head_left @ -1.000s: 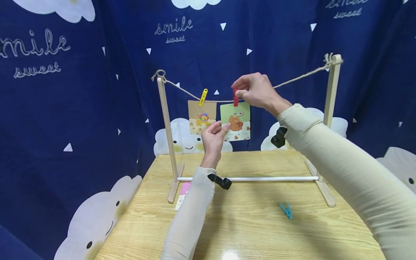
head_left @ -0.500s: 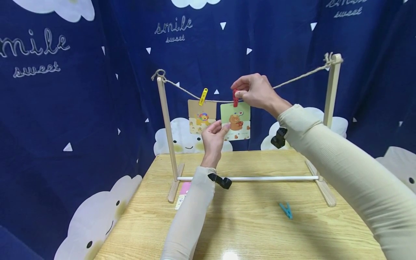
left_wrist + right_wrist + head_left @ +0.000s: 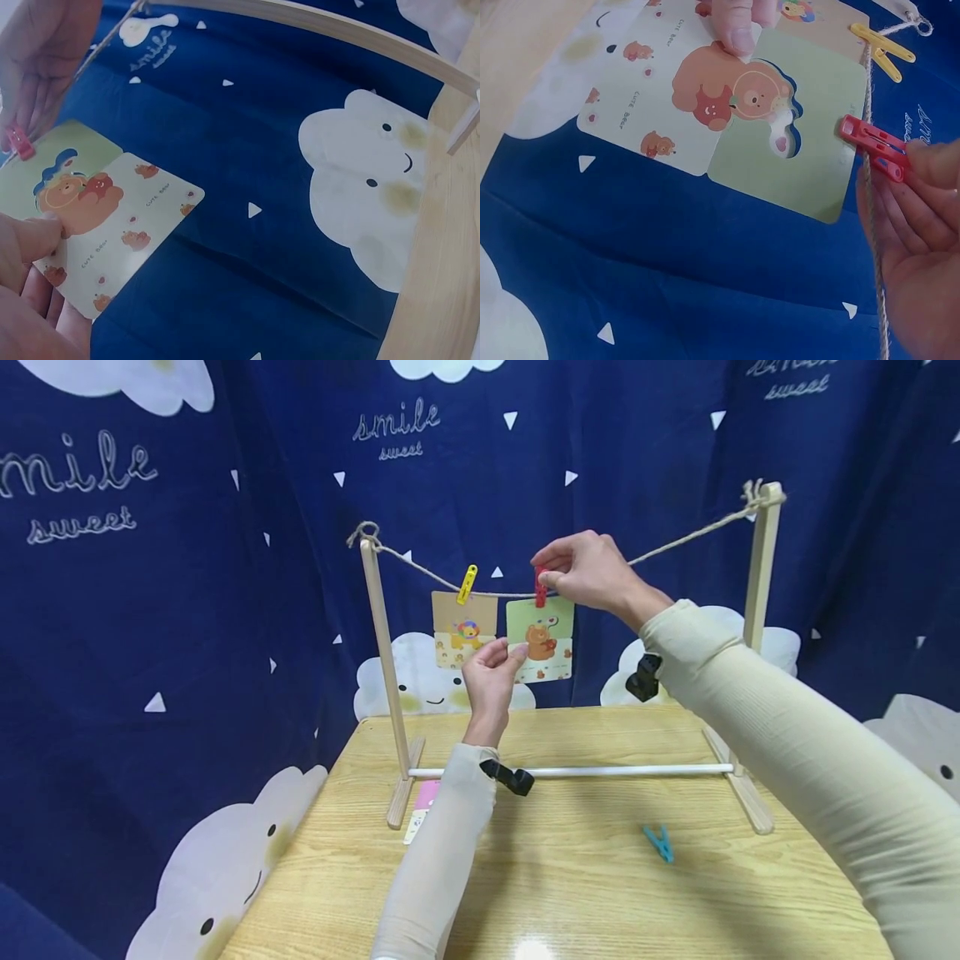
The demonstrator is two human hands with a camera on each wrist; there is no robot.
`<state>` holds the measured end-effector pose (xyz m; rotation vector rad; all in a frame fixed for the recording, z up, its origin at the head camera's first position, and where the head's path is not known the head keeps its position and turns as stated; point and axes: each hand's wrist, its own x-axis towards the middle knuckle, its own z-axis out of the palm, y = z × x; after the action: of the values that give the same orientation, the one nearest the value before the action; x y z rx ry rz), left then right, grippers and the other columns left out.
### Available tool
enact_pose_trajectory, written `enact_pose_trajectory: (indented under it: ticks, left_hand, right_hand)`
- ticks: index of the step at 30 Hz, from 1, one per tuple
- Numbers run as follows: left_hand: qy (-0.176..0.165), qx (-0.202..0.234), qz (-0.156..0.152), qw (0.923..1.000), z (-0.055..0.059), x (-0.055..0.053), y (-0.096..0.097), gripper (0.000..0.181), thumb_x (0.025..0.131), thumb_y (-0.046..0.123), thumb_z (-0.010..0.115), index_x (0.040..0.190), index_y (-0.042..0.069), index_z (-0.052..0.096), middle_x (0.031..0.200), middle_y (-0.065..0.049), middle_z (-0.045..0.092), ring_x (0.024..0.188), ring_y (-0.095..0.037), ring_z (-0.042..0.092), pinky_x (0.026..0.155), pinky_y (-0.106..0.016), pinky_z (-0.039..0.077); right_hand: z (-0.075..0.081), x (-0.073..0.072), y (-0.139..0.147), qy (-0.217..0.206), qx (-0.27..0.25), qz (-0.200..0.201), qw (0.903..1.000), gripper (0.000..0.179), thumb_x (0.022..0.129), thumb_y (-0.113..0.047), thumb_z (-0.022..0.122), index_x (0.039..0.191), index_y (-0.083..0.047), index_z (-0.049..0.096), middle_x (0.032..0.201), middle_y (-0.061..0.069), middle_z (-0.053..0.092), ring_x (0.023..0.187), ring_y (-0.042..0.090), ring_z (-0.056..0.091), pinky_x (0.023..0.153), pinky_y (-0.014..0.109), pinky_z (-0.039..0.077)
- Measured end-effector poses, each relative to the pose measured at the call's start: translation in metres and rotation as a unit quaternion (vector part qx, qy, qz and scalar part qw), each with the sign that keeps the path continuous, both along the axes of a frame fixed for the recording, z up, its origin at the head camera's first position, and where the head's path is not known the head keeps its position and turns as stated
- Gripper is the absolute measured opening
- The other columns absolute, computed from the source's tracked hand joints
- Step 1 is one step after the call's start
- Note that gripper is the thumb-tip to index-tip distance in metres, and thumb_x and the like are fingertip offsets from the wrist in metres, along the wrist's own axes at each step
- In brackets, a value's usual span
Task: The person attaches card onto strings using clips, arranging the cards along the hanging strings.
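A green and white bear card (image 3: 538,664) hangs at the rope (image 3: 517,596), its top edge in a red clothespin (image 3: 874,146). My right hand (image 3: 596,572) pinches the clothespin's upper end between thumb and fingers. My left hand (image 3: 491,681) holds the card's left edge, thumb on the front and fingers behind, as the left wrist view shows. Left of it hangs a tan lion card (image 3: 465,631) under a yellow clothespin (image 3: 467,585); my left fingertips overlap that card's lower corner in the head view.
Wooden posts (image 3: 386,652) carry the rope, joined low by a white rod (image 3: 622,771). A blue clothespin (image 3: 660,843) lies on the wooden table (image 3: 585,893). A pink and white card (image 3: 424,802) lies by the left foot, partly behind my left sleeve.
Both hands keep their places on the card and the red clothespin. The whole head view has shifted very slightly; nothing else visibly moves.
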<state>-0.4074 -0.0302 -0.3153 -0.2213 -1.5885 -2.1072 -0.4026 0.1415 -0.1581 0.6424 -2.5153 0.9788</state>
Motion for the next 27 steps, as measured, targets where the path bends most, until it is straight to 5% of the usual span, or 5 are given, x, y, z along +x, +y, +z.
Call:
enact_pose_trajectory:
  ticks: [15, 27]
  left_hand:
    - [0.001, -0.016, 0.016, 0.9997, -0.003, 0.003, -0.007, 0.027, 0.082, 0.008, 0.087, 0.107, 0.004, 0.079, 0.092, -0.008, 0.076, 0.084, -0.013, 0.068, 0.071, -0.023, 0.055]
    - [0.049, -0.012, 0.054, 0.9973, 0.004, 0.011, -0.014, 0.027, 0.085, -0.001, 0.08, 0.111, 0.005, 0.079, 0.106, -0.009, 0.079, 0.1, -0.02, 0.075, 0.086, -0.028, 0.059]
  right_hand:
    - [-0.001, 0.001, 0.0, 0.012, 0.004, -0.002, 0.9999, 0.033, 0.101, -0.022, 0.065, 0.131, -0.01, 0.07, 0.123, 0.008, 0.074, 0.112, 0.023, 0.069, 0.101, 0.042, 0.054]
    - [0.001, 0.003, 0.001, 0.017, 0.0, -0.004, 0.9998, 0.033, 0.101, -0.022, 0.067, 0.132, -0.011, 0.07, 0.122, 0.008, 0.074, 0.111, 0.023, 0.07, 0.102, 0.042, 0.054]
